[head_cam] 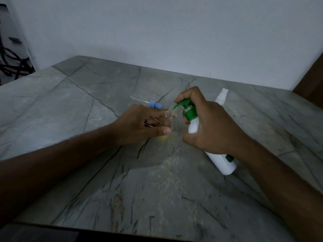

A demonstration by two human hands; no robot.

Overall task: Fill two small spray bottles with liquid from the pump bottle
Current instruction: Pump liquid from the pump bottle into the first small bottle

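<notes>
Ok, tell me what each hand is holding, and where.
The left hand grips the clear spray bottle around its body. The right hand holds the white pump bottle at its neck, index finger on the green pump head.

Left hand [139, 124] fingers curled round the clear bottle [168, 119], thumb along its near side. Right hand [209, 124] wrapped round the pump bottle [194, 127], index finger hooked over the pump head [183, 103]. Both forearms bare.

near tabletop [157, 198] open | behind hands: blue spray cap [155, 104], white spray bottle [221, 97] | wall beyond
</notes>
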